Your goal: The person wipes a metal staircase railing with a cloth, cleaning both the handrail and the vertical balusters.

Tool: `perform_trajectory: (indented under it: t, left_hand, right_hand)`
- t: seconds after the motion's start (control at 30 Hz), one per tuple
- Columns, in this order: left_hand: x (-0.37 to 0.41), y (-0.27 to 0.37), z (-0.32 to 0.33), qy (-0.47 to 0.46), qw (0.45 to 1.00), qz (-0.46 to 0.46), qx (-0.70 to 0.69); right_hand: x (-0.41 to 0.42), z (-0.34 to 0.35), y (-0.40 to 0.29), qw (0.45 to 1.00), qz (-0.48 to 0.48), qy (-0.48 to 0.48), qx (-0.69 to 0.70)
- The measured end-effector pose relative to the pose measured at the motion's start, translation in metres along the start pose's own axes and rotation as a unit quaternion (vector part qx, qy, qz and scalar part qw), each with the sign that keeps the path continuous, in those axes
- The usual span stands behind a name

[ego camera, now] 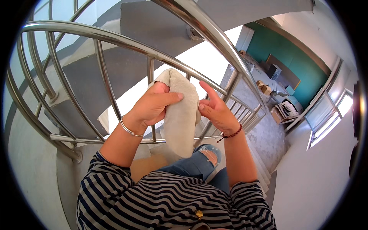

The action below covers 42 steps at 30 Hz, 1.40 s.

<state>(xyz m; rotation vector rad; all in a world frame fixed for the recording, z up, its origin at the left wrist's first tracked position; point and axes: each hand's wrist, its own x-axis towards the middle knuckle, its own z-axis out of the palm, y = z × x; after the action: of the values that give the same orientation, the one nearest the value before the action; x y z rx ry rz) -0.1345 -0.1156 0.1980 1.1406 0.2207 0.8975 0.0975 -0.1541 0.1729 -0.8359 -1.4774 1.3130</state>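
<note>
A folded beige cloth (pixel 181 123) hangs in front of me, close to the metal stair railing. My left hand (pixel 155 103) grips its upper left side, with the thumb pressed on the front and a silver bangle at the wrist. At the cloth's right edge is my right hand (pixel 217 110), its index finger stretched out and its thumb and other fingers bent beside the fabric. Whether those fingers pinch the cloth is not clear. A dark red beaded bracelet circles the right wrist. Behind the cloth runs the polished steel handrail (pixel 129 43) with its upright bars.
A second steel handrail (pixel 212 26) rises close on the upper right. Stair steps (pixel 258 161) descend at the right. Far below stand cardboard boxes (pixel 266 90) and piled items near a green wall (pixel 287 49). An open window (pixel 327 123) is in the right wall.
</note>
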Motion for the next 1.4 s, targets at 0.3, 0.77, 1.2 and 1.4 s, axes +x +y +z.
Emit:
perform_trajectory:
  t: [0.3, 0.77, 1.2, 1.4]
  left_hand:
    - [0.0, 0.001, -0.013, 0.013, 1.0, 0.005, 0.005]
    - [0.004, -0.004, -0.012, 0.08, 0.988, 0.071, 0.114]
    - [-0.009, -0.012, -0.007, 0.154, 0.805, 0.229, 0.526]
    - [-0.019, 0.005, -0.002, 0.155, 0.544, 0.36, 0.742]
  right_hand:
    - [-0.011, 0.0, 0.009, 0.984, -0.044, 0.071, 0.155]
    - [-0.02, 0.02, 0.02, 0.965, -0.066, 0.128, 0.218]
    - [-0.028, 0.008, 0.021, 0.832, -0.188, 0.212, -0.478]
    - [-0.028, -0.007, 0.004, 0.837, -0.126, 0.254, -0.469]
